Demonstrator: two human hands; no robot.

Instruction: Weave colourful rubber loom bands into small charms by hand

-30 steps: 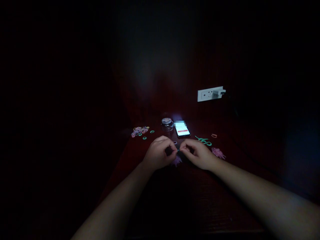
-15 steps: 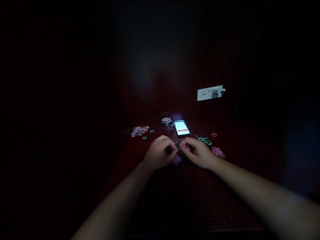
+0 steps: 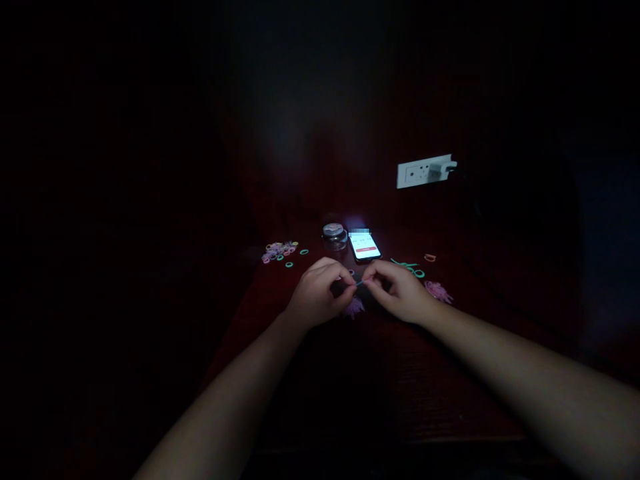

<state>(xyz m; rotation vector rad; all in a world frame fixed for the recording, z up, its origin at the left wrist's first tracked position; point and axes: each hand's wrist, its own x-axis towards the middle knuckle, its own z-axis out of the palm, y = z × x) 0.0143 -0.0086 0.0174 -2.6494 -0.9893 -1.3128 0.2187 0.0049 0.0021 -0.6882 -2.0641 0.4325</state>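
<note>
My left hand and my right hand meet over the middle of the table, thumb and fingers pinched in each. Between the two pinches runs a short piece of a thin blue-green hair tie, each hand gripping one end; the rest of it is hidden by my fingers. Just below the fingertips lies a small purple bundle of thin strands. A pink bundle rests beside my right wrist, with several green hair ties behind it.
A lidded clear jar and a lit phone stand beyond my hands. At the left is a pile of mixed-colour hair ties. An orange hair tie lies right. A wall socket holds a plug with a dark cable.
The gap between my fingertips has widened slightly, so more of the blue-green hair tie shows. The table and its things sit a little higher in view as the camera tilts down.
</note>
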